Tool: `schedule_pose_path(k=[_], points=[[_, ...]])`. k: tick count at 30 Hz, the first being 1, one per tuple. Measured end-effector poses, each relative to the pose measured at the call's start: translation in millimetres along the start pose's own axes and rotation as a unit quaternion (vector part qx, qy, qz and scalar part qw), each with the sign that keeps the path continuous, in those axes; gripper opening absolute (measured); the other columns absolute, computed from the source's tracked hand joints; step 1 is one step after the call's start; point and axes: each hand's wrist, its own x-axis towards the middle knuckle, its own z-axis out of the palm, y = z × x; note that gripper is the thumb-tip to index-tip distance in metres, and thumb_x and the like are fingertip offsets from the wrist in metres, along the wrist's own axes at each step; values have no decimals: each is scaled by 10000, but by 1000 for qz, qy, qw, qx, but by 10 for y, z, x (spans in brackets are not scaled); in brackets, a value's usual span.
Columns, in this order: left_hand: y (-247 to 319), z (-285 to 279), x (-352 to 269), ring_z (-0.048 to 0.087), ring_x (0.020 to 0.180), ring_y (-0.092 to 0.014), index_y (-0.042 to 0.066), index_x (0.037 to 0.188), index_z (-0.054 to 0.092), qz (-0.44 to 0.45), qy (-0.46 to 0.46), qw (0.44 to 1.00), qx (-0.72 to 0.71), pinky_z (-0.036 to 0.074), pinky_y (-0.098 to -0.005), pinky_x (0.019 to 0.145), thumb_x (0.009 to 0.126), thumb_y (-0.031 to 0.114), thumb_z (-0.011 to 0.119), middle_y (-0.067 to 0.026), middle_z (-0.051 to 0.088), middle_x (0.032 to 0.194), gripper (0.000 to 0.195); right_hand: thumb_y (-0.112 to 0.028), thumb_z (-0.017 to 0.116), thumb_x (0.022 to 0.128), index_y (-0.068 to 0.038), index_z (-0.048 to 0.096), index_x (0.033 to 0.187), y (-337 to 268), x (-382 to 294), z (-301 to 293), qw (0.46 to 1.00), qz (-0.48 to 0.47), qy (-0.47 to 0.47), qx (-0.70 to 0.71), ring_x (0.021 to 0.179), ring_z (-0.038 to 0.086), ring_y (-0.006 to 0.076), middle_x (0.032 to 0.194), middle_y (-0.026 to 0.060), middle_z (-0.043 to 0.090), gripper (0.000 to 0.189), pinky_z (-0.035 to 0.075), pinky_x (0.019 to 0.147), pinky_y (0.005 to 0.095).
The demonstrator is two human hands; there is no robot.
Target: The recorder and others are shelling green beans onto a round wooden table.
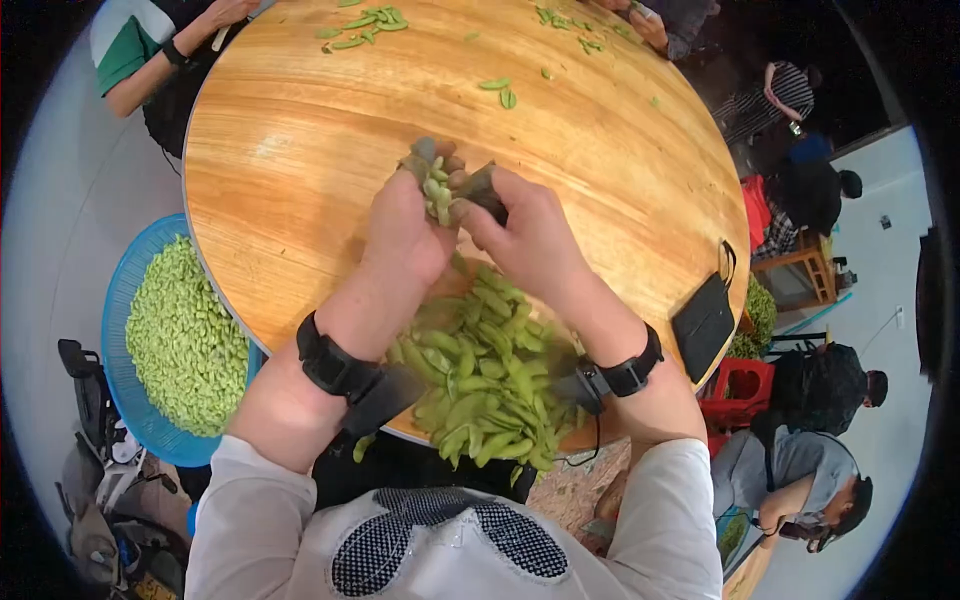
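Note:
My left hand point(409, 225) is cupped around several shelled green beans point(437, 191), with dark covers on some fingertips. Close against it, my right hand point(525, 221) has its thumb and fingers bent towards these beans; its fingertips also look dark and covered. Whether a pod sits between the right fingers is hidden. Below both wrists, a heap of green soybean pods point(480, 375) lies at the near edge of the round wooden table point(300, 187). Each forearm wears a black strap with a dark device on it.
A blue plastic basket point(116, 330) full of shelled beans stands left of the table. A black pouch point(703, 326) lies at the right edge. Loose pods point(375, 26) lie across the far side. Other people sit around the table and to the right, near a red stool point(739, 390).

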Motion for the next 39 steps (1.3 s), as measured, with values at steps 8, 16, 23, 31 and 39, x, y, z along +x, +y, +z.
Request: schedule_pose_path(k=[8, 16, 23, 31, 39], points=[[196, -94, 138, 457, 651, -154, -32, 960, 489, -132, -113, 968, -181, 347, -194, 400, 907, 200, 466, -112, 494, 806, 239, -187, 545, 853, -4, 614, 858, 874, 1148, -531, 988, 117, 99, -16, 516, 513, 108, 598, 35, 555, 195, 381, 462, 248], [413, -142, 183, 432, 629, -151, -31, 973, 480, -54, -38, 966, -250, 321, -190, 391, 912, 216, 449, -100, 467, 778, 256, -214, 537, 817, 2, 552, 857, 1023, 1198, -245, 914, -17, 110, -389, 684, 596, 397, 699, 241, 602, 219, 480, 632, 464], [403, -169, 219, 431, 614, -153, -32, 954, 482, -90, -101, 945, -296, 314, -196, 389, 909, 178, 427, -88, 447, 751, 221, -179, 535, 824, -8, 547, 856, 629, 456, -361, 900, 14, 44, -434, 662, 592, 386, 684, 231, 598, 174, 480, 601, 442], [505, -125, 213, 446, 586, -159, -27, 927, 497, 21, -54, 984, -168, 302, -220, 406, 905, 145, 404, -90, 496, 760, 198, -131, 606, 789, 7, 577, 857, 59, 20, -82, 974, 48, -75, -211, 650, 591, 358, 672, 209, 590, 157, 470, 578, 387], [495, -69, 183, 441, 572, -155, -20, 914, 511, 37, -32, 995, -82, 293, -223, 422, 902, 117, 399, -73, 497, 733, 178, -115, 628, 771, -9, 537, 937, 144, -36, -84, 952, -69, -148, -259, 641, 560, 363, 673, 209, 569, 217, 447, 570, 375]])
